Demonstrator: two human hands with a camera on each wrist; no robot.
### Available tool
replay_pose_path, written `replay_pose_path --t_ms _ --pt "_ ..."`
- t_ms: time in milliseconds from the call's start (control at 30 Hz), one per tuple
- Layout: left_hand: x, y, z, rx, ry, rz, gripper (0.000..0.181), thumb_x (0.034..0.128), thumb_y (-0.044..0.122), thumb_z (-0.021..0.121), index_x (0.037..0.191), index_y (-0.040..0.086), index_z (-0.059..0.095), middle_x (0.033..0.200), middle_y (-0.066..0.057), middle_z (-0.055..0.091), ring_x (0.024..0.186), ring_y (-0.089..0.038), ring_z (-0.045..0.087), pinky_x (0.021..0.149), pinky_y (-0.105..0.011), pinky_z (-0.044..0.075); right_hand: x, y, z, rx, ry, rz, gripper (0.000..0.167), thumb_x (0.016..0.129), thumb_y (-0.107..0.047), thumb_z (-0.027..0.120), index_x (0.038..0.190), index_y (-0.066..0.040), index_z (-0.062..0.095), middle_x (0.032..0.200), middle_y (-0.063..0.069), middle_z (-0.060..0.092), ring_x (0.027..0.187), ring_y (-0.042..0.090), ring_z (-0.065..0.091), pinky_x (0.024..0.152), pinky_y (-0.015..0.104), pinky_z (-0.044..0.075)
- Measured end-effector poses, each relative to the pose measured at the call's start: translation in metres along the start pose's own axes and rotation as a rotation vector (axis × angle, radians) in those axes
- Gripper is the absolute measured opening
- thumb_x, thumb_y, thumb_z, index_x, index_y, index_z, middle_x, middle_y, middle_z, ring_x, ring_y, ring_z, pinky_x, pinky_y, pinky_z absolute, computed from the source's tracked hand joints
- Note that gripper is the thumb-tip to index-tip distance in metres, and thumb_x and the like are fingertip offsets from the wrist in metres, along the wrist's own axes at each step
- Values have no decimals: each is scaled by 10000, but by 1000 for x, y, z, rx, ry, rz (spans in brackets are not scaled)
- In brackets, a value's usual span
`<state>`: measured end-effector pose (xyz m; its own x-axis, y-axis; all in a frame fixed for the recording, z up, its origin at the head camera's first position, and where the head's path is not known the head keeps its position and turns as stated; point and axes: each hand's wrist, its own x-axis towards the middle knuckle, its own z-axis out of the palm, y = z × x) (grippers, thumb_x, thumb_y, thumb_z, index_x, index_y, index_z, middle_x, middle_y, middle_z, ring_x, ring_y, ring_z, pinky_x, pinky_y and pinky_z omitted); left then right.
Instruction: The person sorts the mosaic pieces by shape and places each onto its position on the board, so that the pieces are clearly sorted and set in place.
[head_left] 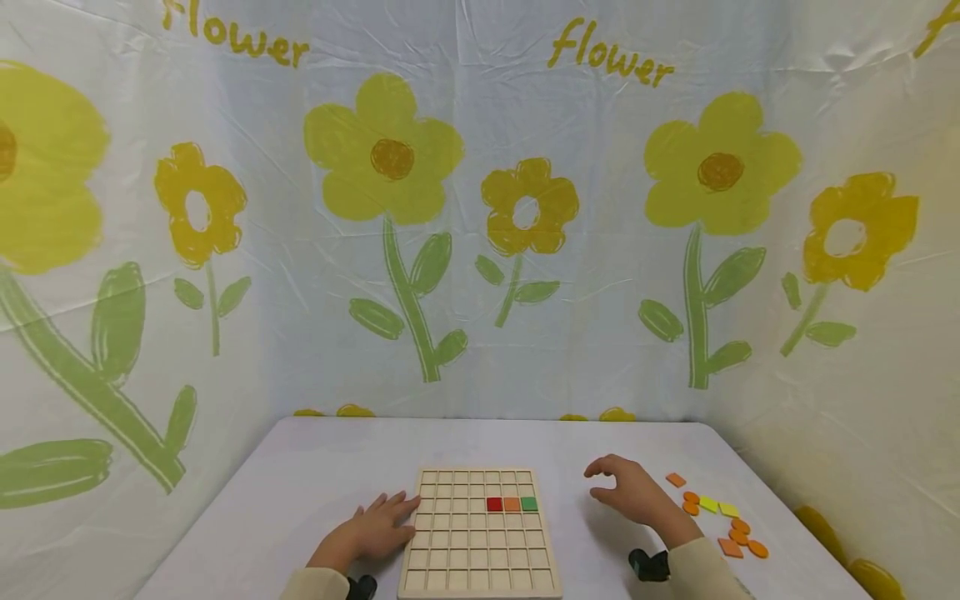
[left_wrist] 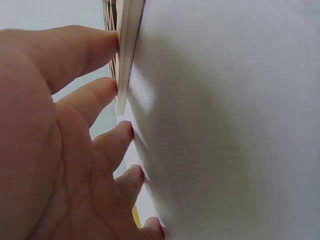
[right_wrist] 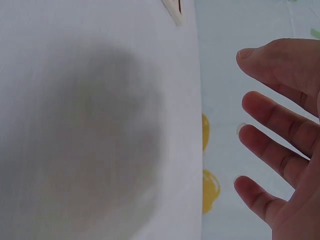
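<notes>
A wooden grid board lies flat on the table. One of its rows holds a red square tile, an orange square tile and a green square tile, side by side toward the right edge. My left hand rests at the board's left side; in the left wrist view its thumb and index fingertip touch the board's edge. Over the table between the board and the loose pieces, my right hand is raised with nothing in it, its fingers spread and loosely bent.
Several loose pieces lie at the table's right: orange squares, orange discs and yellow pieces. The white table meets a flower-printed cloth at its back and sides.
</notes>
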<state>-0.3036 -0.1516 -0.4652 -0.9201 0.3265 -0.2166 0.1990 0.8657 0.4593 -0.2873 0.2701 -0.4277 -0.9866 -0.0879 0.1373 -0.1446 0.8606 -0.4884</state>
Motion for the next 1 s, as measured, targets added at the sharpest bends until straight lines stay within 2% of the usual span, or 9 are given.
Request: replay_pose_path --t_ms 333,600,833,1000 --pt "2 -2 0 0 -5 -4 544 939 370 571 1437 172 481 1525 -148 397 1428 -490 243 1098 -747 126 -9 24 -17 -16 8 34 229 836 -128 739 1060 -140 690 1170 41 650 1108 313 587 946 550 493" --pt "5 -4 0 4 -8 -4 548 943 379 562 1446 184 470 1531 -150 388 1434 -488 231 1103 -743 119 -16 42 -29 -66 35 27 255 839 -126 730 1089 -97 685 1120 74 663 1098 346 593 964 568 473" --pt "5 -7 0 -19 -28 24 543 954 373 550 1455 183 459 1538 -149 377 1434 -494 226 1092 -755 113 -21 65 -35 -91 15 83 283 847 -176 729 1110 -88 675 1119 99 660 1076 349 596 932 567 488" --pt "4 -5 1 -15 -25 15 542 950 374 549 1450 183 465 1536 -147 380 1435 -491 228 1099 -747 119 -26 79 -40 -115 24 106 295 843 -197 727 1112 -88 676 1123 122 657 1049 356 607 893 562 498"
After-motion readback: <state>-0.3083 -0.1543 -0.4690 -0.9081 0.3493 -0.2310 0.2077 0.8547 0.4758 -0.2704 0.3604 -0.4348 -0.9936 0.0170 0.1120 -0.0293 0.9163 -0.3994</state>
